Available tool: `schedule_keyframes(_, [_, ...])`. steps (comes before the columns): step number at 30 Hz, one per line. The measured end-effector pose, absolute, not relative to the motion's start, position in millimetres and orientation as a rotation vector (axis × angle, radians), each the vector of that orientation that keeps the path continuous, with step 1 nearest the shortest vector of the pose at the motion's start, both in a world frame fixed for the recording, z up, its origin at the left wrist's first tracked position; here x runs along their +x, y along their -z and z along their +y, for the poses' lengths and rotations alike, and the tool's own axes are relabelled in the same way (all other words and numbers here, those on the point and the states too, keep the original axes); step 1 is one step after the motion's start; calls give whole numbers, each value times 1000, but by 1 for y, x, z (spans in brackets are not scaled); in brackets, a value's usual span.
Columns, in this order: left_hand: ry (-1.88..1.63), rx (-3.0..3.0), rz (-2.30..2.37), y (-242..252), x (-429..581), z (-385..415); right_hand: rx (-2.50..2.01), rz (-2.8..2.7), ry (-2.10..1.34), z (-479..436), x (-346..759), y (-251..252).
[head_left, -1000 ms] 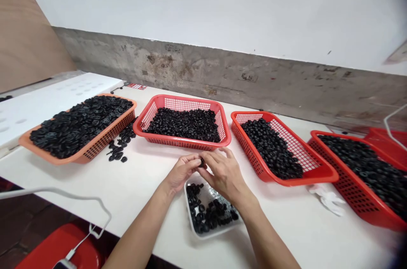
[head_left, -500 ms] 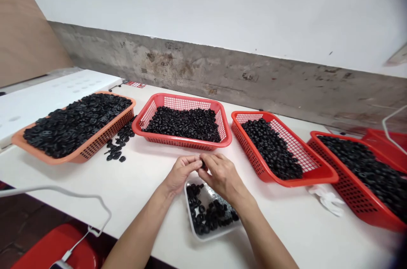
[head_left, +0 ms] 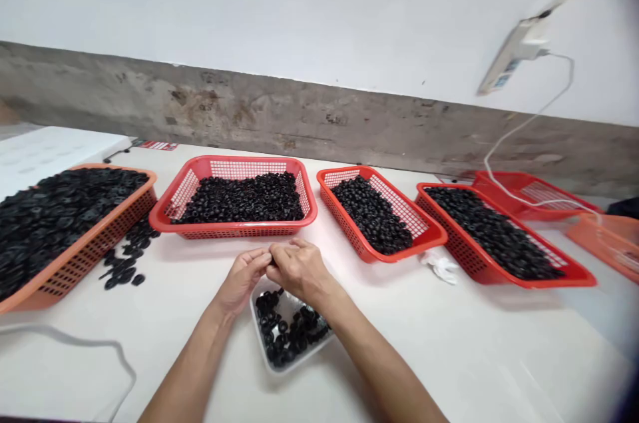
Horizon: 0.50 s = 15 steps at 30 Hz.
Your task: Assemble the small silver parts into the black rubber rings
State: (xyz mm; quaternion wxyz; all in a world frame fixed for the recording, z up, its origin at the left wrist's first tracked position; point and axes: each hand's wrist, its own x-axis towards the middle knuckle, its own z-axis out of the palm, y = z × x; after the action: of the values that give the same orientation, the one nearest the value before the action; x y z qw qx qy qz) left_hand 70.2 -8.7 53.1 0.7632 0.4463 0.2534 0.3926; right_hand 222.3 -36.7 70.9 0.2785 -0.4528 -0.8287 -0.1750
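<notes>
As left hand [head_left: 242, 280] and right hand [head_left: 298, 271] pinch black piece [head_left: 272, 262], tray [head_left: 261, 343] below

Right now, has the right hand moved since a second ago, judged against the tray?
No, not clearly: the right hand sits above the far edge of the tray, as it did before. The whole view swung, so both shifted together.
</notes>
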Motion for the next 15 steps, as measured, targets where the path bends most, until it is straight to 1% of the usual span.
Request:
schedule_keyframes(4, [-890, 944, 530, -52, 67, -7, -1212, -2165, 298, -41, 227, -83])
schedule_keyframes(7, [-839, 956, 482, -52, 64, -8, -1146, -2152, 187, -45, 231, -92])
schedule_keyframes(10, [-774, 948, 424, -53, 61, -10, -1084, -2171, 115, -45, 234, -96])
schedule_keyframes(15, [-774, 868, 420, -56, 62, -11, -1042, -2200, 67, -45, 236, -97])
